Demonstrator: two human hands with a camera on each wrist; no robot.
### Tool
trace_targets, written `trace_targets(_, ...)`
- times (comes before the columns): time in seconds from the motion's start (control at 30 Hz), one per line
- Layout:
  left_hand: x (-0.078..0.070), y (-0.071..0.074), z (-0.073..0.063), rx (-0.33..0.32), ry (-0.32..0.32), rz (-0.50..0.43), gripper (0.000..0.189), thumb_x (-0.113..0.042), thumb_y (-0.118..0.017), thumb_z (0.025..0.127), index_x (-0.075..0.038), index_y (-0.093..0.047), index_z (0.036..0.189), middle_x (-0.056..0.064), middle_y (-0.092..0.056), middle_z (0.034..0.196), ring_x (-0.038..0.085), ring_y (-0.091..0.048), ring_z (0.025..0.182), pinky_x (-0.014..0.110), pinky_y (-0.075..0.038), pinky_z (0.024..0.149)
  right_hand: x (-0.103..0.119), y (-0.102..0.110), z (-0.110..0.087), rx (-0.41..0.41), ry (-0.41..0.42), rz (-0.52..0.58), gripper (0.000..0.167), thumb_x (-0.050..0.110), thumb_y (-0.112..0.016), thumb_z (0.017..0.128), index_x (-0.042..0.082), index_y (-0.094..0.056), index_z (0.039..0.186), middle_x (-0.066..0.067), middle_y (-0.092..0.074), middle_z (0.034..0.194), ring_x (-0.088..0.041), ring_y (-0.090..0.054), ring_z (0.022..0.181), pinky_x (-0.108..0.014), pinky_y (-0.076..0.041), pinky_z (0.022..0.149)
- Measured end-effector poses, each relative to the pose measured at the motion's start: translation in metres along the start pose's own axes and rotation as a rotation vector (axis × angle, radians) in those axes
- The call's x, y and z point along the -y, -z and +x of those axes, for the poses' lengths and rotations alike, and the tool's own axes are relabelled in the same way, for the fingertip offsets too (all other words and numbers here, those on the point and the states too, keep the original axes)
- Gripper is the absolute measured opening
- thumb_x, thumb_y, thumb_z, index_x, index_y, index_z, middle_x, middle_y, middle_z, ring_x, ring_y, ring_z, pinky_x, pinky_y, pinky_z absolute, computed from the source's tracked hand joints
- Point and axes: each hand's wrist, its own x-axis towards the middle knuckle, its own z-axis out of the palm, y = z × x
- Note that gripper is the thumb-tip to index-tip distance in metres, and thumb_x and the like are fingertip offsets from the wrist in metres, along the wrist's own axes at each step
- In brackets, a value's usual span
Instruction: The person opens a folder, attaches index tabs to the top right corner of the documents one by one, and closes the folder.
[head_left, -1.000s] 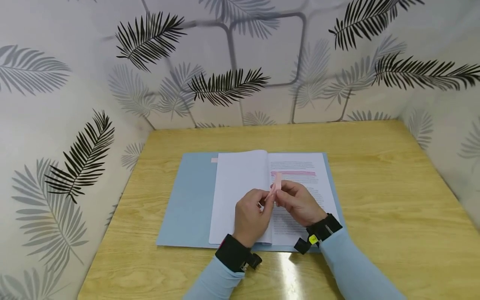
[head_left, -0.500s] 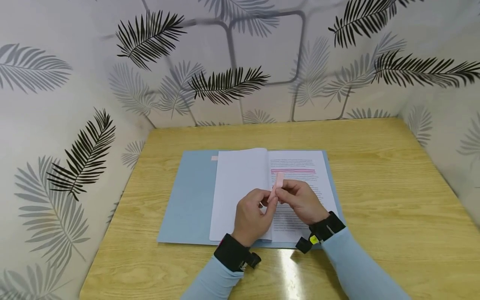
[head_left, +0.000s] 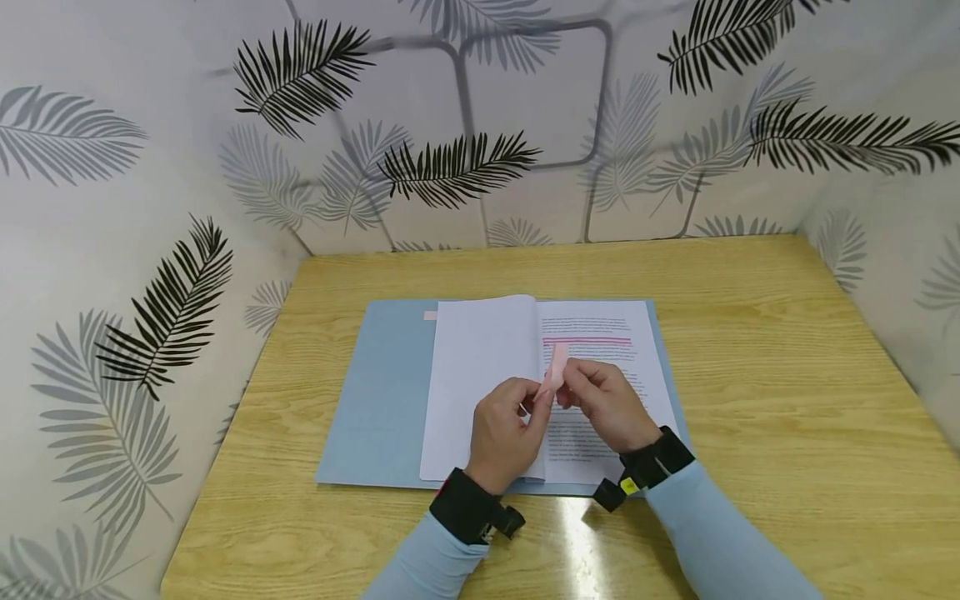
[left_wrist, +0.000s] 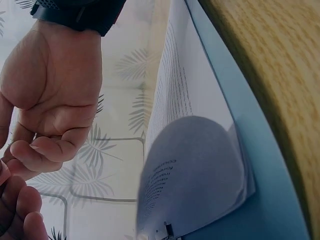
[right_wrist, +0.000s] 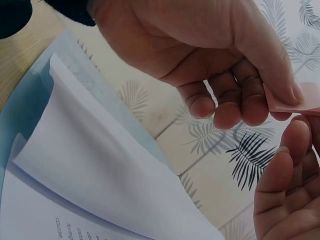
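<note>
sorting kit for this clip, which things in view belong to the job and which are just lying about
Job, likely:
left hand, pinching pink strip
right hand, beside it
pages, open below
pink tab, at page edge
folder, beneath

Just there, it seems:
table
backdrop
wristbands

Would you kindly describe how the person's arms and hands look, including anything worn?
The left sleeve and right sleeve are light blue. The left wristband and right wristband are black, each with a small black block attached; a yellow mark shows on the right side. The left hand and right hand wear no gloves.
</note>
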Motion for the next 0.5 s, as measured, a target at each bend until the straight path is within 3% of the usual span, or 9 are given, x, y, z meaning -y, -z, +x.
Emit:
trace_targets(0.17, -0.0001, -0.0012, -0.0014, 0.001, 0.021, -0.021, 0.018, -0.022, -0.065, 0.093, -0.009, -0.065, 0.081, -0.001, -0.06, 0.07, 0.012, -0.055, 0.061, 0.016, -0.042, 0.055, 0.0001, 0.0012, -0.0018, 0.052, 0.012, 0.155, 0.035, 0.029, -0.045, 0.103, 0.002, -0.066, 0.095, -0.008, -0.053, 0.079, -0.018, -0.05, 0.077, -0.029, -0.046, 0.073)
trace_targets(0.5, 0.0006, -0.0041, -0.0025, -0.006, 0.038, -0.05, 0.022, -0.024, -0.062, 0.095, -0.009, -0.066, 0.08, -0.002, -0.058, 0.068, 0.01, -0.052, 0.059, 0.016, -0.041, 0.054, -0.003, 0.003, -0.0062, 0.094, 0.057, 0.211, 0.022, 0.012, -0.052, 0.1, 0.007, -0.068, 0.114, -0.002, -0.06, 0.086, -0.014, -0.053, 0.077, -0.025, -0.048, 0.071)
